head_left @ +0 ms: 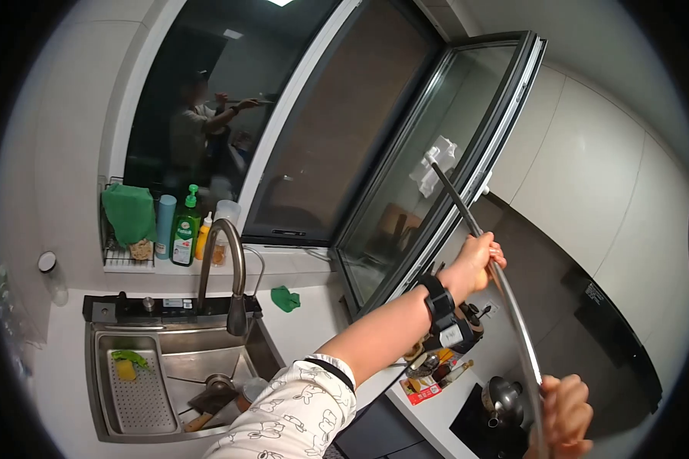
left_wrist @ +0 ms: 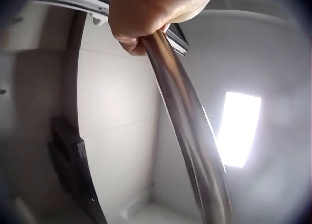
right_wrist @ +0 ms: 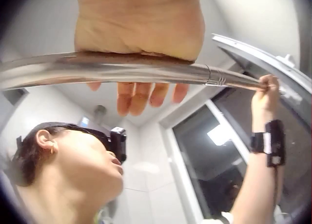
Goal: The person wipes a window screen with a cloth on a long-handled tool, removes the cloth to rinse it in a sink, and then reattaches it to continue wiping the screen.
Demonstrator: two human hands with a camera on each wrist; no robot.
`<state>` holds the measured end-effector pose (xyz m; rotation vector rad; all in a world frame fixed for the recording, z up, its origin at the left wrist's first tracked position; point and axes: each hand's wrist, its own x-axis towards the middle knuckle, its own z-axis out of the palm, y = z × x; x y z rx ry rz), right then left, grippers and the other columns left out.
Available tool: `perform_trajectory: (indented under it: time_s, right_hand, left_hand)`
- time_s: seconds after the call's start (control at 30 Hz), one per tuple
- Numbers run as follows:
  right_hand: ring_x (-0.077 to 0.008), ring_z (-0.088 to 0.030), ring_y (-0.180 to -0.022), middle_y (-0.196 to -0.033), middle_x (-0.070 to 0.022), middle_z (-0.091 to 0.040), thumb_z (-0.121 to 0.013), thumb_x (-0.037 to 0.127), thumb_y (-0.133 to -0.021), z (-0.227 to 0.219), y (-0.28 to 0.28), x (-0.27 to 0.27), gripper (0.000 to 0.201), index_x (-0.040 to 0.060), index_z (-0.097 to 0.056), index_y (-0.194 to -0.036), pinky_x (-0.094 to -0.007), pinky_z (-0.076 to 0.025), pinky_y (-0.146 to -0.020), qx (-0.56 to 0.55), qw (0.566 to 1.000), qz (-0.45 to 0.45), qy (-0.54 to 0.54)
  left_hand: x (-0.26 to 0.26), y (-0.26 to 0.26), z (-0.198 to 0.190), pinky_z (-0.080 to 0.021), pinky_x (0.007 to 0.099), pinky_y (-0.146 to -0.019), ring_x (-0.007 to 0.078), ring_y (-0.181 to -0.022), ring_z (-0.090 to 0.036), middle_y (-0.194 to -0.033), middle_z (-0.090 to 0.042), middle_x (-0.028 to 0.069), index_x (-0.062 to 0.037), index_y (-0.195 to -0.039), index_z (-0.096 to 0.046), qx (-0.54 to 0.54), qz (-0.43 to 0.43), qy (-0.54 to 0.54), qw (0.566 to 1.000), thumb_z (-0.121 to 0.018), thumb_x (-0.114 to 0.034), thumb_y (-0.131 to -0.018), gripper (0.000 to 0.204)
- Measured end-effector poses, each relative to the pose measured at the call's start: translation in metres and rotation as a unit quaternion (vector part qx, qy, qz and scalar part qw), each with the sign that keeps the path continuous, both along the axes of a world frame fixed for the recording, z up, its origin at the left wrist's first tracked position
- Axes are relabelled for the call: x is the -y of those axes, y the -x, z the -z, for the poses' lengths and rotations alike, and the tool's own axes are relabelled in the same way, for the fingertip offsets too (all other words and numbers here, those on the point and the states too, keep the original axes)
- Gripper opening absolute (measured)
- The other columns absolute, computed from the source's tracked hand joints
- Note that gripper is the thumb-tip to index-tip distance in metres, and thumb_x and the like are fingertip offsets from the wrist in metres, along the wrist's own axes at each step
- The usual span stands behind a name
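Note:
My left hand (head_left: 473,264) grips a long metal pole (head_left: 519,321) partway up, with the arm stretched out. Lower down the same pole, my right hand (head_left: 565,417) has its fingers curled round it. A white cloth-like head (head_left: 445,157) sits at the pole's far end, overlapping the glass of the window sash (head_left: 383,222), which is swung open into the room. In the left wrist view the left fist (left_wrist: 156,12) wraps the pole. The right wrist view shows the pole lying across the right palm (right_wrist: 139,29), its fingertips showing past the far side.
A steel sink (head_left: 230,367) with a faucet (head_left: 236,283) and dishes lies at lower left. Bottles, including green dish soap (head_left: 184,233), stand on the sill. A green cloth (head_left: 285,298) lies on the counter. At right are a pot (head_left: 504,399) and overhead cabinets (head_left: 589,145).

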<state>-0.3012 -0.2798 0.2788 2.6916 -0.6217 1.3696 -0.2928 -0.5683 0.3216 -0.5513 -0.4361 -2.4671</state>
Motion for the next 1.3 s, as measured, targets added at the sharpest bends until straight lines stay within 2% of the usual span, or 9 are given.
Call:
perform_trajectory:
  time_s: [0.1,0.17,0.2,0.33,0.43,0.47,0.57,0.83,1.3]
  right_hand:
    - [-0.0204,-0.054,-0.084,-0.101,-0.015,-0.051,-0.062,0.022,-0.08,0.04,-0.001,-0.002,0.029,0.0063,-0.045,-0.098,-0.031,-0.042,-0.079,0.11,0.976,0.156,-0.104]
    - [-0.0164,-0.055,-0.069,-0.09,-0.0089,-0.055,-0.063,0.034,-0.081,0.06,-0.048,-0.025,0.063,0.0084,-0.035,-0.132,-0.0246,-0.046,-0.053,0.353,0.832,0.272,-0.33]
    - [-0.0172,-0.054,-0.081,-0.105,-0.0118,-0.05,-0.068,0.022,-0.077,0.05,-0.064,-0.04,0.094,0.0147,-0.001,-0.142,-0.0245,-0.047,-0.059,0.4,0.739,0.222,-0.494]
    - [-0.0047,-0.037,-0.043,-0.064,0.0007,-0.044,-0.058,0.011,-0.083,0.058,-0.063,-0.054,0.06,0.0084,-0.027,-0.134,-0.017,-0.031,-0.038,0.575,0.594,0.205,-0.524]
    - [-0.0044,-0.027,-0.038,-0.059,0.0018,-0.036,-0.053,0.01,-0.086,0.065,-0.079,-0.023,0.051,0.008,-0.032,-0.132,-0.0186,-0.025,-0.033,0.55,0.601,0.289,-0.503]
    - [-0.0036,-0.025,-0.037,-0.058,0.0033,-0.035,-0.052,0.008,-0.086,0.067,-0.085,-0.013,0.051,0.0088,-0.031,-0.132,-0.0184,-0.021,-0.031,0.56,0.601,0.263,-0.505]
    - [-0.0026,-0.027,-0.037,-0.057,0.0064,-0.032,-0.047,0.01,-0.089,0.053,-0.085,0.03,0.027,0.0084,-0.042,-0.116,-0.0156,-0.022,-0.029,0.541,0.668,0.211,-0.465]
    - [-0.0037,-0.029,-0.038,-0.059,0.0033,-0.029,-0.042,0.011,-0.091,-0.024,-0.071,0.178,0.029,0.0048,-0.04,-0.12,-0.018,-0.024,-0.028,0.492,0.764,-0.024,-0.417]
    - [-0.0025,-0.035,-0.046,-0.072,0.0004,-0.041,-0.044,0.013,-0.091,-0.088,-0.055,0.242,0.006,0.0079,-0.043,-0.093,-0.0151,-0.03,-0.035,0.453,0.82,-0.062,-0.344]
  left_hand:
    - [0.037,0.007,-0.01,-0.034,0.0225,-0.044,0.0069,-0.045,-0.034,-0.059,-0.036,-0.002,-0.0177,-0.08,-0.035,0.047,-0.021,0.027,0.998,-0.042,-0.013,-0.092,0.014]
    - [0.084,0.029,-0.008,-0.034,0.0222,-0.044,0.0063,-0.046,-0.034,-0.059,-0.037,-0.0016,-0.0181,-0.081,-0.035,0.056,-0.026,0.075,0.995,-0.043,-0.013,-0.092,0.015]
    - [0.096,0.03,-0.01,-0.034,0.0222,-0.044,0.0061,-0.046,-0.034,-0.059,-0.037,-0.0015,-0.018,-0.081,-0.035,0.068,-0.061,0.09,0.992,-0.043,-0.013,-0.092,0.015]
    - [0.123,0.041,-0.024,-0.035,0.0224,-0.044,0.006,-0.047,-0.037,-0.059,-0.04,-0.0001,-0.0146,-0.077,-0.038,0.027,-0.063,0.117,0.991,-0.042,-0.015,-0.092,0.015]
    - [0.144,0.04,-0.033,-0.043,0.0277,-0.046,0.0112,-0.05,-0.047,-0.064,-0.048,0.0043,0.0,-0.086,-0.042,0.119,-0.273,0.241,0.924,-0.04,-0.024,-0.093,0.025]
    - [0.137,0.028,-0.036,-0.051,0.0339,-0.049,0.0176,-0.057,-0.054,-0.085,-0.054,0.012,-0.0068,-0.128,-0.021,0.176,-0.267,0.188,0.929,-0.043,-0.022,-0.091,0.046]
    - [0.102,0.005,-0.035,-0.056,0.0396,-0.062,0.0219,-0.073,-0.059,-0.123,-0.035,0.0203,-0.0195,-0.133,0.027,0.179,-0.347,0.271,0.88,-0.049,-0.027,-0.089,0.089]
    - [0.071,-0.052,-0.048,-0.055,0.0392,-0.069,0.0282,-0.099,-0.055,-0.125,-0.036,0.0229,-0.0155,-0.134,0.025,0.067,-0.318,0.299,0.897,-0.054,-0.024,-0.086,0.092]
    - [0.101,-0.06,-0.113,-0.043,0.0228,-0.043,0.0085,-0.05,-0.045,-0.068,-0.049,0.0043,-0.0202,-0.137,0.019,0.034,-0.301,0.333,0.893,-0.044,-0.005,-0.085,0.083]
